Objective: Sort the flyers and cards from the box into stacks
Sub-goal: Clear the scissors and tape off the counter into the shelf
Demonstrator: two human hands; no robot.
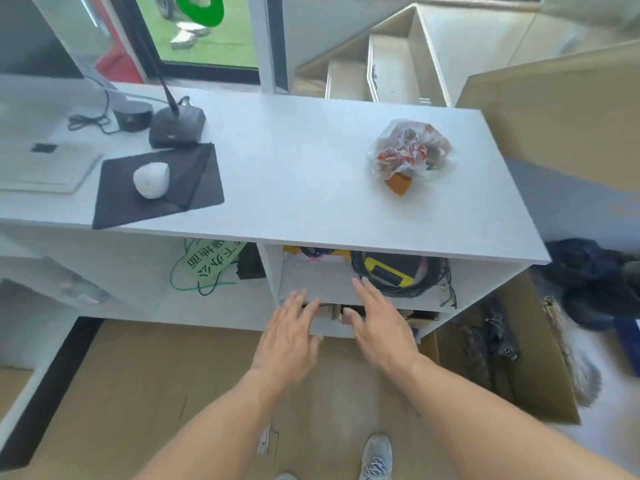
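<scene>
Bright, even daylight, coming from the glass door (pixel 194 32) at top. Desk (pixel 311 174) top slightly washed out, shadows soft. Under-desk shelf (pixel 346 289) dimmer. Wide-angle bend at edges. Motion blur on right side, whole frame slightly soft.

You've got two hands out front, the left hand (pixel 289 336) and the right hand (pixel 379 320), both with fingers stretched flat. On the one white desk (pixel 311 161): one black mouse pad (pixel 194 181), one white mouse (pixel 151 179), one keyboard (pixel 45 168), one microphone base (pixel 176 126), one plastic bag (pixel 410 150) of snacks. On the shelf below, one coil of black cable (pixel 398 271) and one green sign (pixel 211 259). One open cardboard box (pixel 533 362) on your right, one grey shoe (pixel 377 455) clearly showing
</scene>
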